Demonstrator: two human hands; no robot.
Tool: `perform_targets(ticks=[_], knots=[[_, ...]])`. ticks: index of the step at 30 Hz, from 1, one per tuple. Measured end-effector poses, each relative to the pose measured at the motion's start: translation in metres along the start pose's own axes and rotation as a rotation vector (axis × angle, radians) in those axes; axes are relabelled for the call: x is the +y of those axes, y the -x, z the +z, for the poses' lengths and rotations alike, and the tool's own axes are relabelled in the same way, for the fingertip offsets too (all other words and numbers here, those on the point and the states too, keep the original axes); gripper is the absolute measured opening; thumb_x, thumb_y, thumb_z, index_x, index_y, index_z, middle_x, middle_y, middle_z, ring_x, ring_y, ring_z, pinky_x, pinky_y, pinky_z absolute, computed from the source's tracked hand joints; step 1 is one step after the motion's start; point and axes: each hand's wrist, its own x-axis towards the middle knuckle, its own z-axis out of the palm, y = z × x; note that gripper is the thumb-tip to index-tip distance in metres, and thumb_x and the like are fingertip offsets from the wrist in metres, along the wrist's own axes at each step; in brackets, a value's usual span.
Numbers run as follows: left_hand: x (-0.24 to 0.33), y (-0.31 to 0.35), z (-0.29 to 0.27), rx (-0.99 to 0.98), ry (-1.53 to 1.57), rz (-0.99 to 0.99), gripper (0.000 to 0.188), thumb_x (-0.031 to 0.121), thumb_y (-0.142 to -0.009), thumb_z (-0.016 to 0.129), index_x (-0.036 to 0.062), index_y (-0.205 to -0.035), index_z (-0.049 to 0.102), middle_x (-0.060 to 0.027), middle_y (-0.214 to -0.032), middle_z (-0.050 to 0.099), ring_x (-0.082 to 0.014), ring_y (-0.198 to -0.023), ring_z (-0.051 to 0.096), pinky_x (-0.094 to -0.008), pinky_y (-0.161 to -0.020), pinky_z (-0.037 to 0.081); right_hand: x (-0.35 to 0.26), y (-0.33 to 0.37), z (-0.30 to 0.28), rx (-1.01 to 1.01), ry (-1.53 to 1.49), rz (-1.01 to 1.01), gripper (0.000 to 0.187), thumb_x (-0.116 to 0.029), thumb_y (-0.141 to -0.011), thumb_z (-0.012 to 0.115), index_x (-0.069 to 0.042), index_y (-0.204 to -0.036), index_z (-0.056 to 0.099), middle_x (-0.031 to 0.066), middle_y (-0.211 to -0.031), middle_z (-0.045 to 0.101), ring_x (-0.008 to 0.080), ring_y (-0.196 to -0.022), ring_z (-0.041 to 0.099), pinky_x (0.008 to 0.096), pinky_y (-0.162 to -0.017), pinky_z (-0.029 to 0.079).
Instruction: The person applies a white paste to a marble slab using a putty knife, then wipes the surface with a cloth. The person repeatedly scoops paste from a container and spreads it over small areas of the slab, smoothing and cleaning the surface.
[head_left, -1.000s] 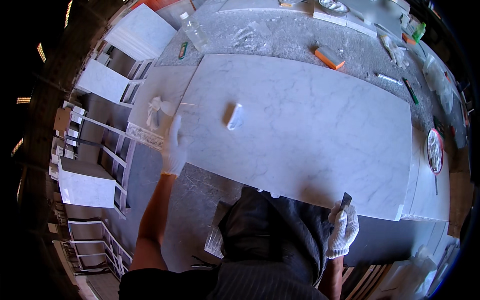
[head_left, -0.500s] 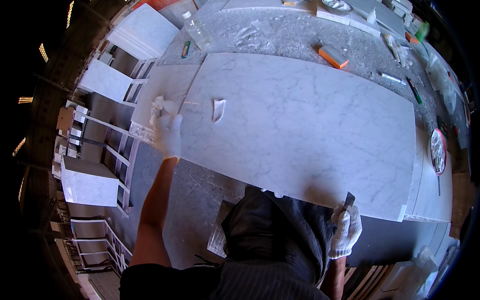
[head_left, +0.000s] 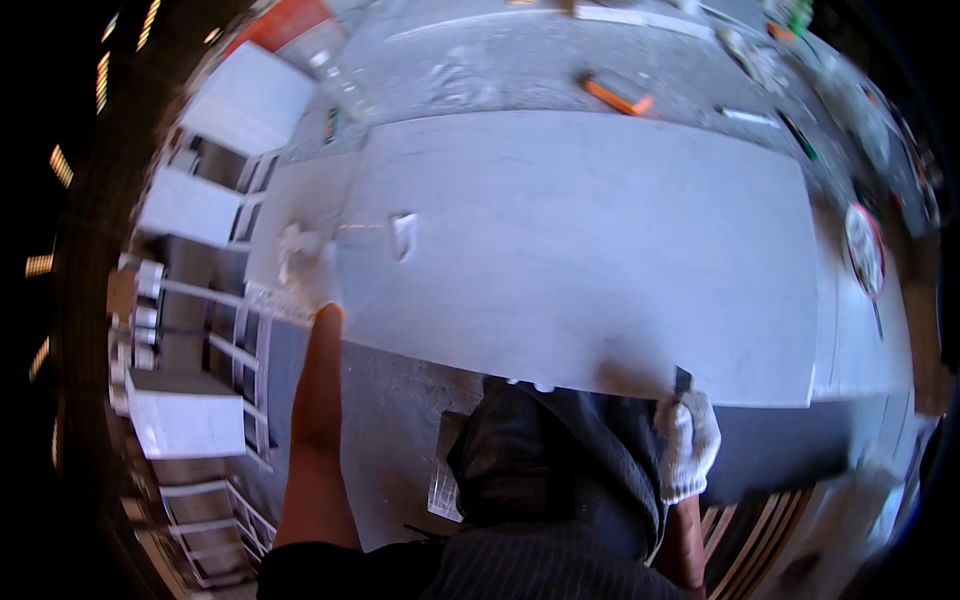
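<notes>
A large white marble slab (head_left: 580, 240) with faint grey veins lies flat in front of me. My left hand (head_left: 322, 278), in a pale glove, is at the slab's left end with its fingers round a crumpled white cloth (head_left: 295, 248); motion blurs the fingers. At the near edge, towards the right, my right hand (head_left: 690, 440) wears a white knit glove. It is closed on a scraper (head_left: 683, 380), whose dark blade sticks up past the fingers. A small white patch (head_left: 403, 237) sits on the slab near its left end; I cannot tell what it is.
Beyond the slab, a dusty grey bench top holds an orange-edged block (head_left: 615, 94), a clear bottle (head_left: 345, 85), a glove (head_left: 752, 60) and a green-tipped pen-like tool (head_left: 798, 137). A red-rimmed bowl (head_left: 864, 252) stands right. White slabs (head_left: 248, 98) rest on racks at left.
The whole view has shifted and blurred, with the slab now lying a little further left. Both hands stay near the same parts of the slab, and the scraper is still in my right hand.
</notes>
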Motion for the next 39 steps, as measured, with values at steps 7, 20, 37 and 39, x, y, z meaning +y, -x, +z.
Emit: perform_targets(ticks=[7,20,37,39], knots=[[-0.014,-0.006,0.02,-0.142,-0.01,-0.509,0.048,0.024,-0.084,0.071,0.0052,-0.127,0.062,-0.0109,-0.123,0.066,-0.0238,-0.114,0.062,-0.0343,-0.099,0.048,-0.02,-0.008,0.0,-0.002,-0.036,0.019,0.028,-0.024,-0.098,0.057,0.003,-0.095,0.064,0.0091,-0.082,0.062,0.0192,-0.075,0.057,0.0327,-0.071,0.047],[0.194,-0.01,-0.014,-0.187,0.682,-0.327,0.031,0.025,-0.098,0.058,-0.0001,-0.117,0.061,-0.014,-0.118,0.061,-0.0255,-0.111,0.058,-0.0374,-0.1,0.045,-0.013,-0.011,-0.014,0.052,0.136,-0.005,0.023,-0.018,-0.097,0.058,0.002,-0.091,0.065,0.0098,-0.079,0.059,0.0225,-0.077,0.056,0.034,-0.074,0.047],[0.459,0.036,0.055,-0.682,1.062,-0.002,0.024,0.006,-0.087,0.072,0.0038,-0.108,0.062,-0.0103,-0.103,0.068,-0.0225,-0.095,0.066,-0.0323,-0.085,0.052,0.007,-0.029,-0.081,0.251,-0.03,0.284,0.037,0.001,-0.092,0.06,0.0,-0.129,0.062,0.0097,-0.096,0.067,0.0099,-0.071,0.06,0.0255,-0.062,0.052],[0.476,0.036,0.072,-0.669,1.042,0.166,0.023,0.007,-0.092,0.067,0.005,-0.114,0.06,-0.0054,-0.104,0.069,-0.0138,-0.088,0.066,-0.0287,-0.079,0.054,0.005,-0.029,-0.076,0.27,-0.053,0.262,0.034,0.0,-0.093,0.058,0.001,-0.127,0.063,0.0105,-0.097,0.068,0.0107,-0.07,0.061,0.0254,-0.062,0.052]])
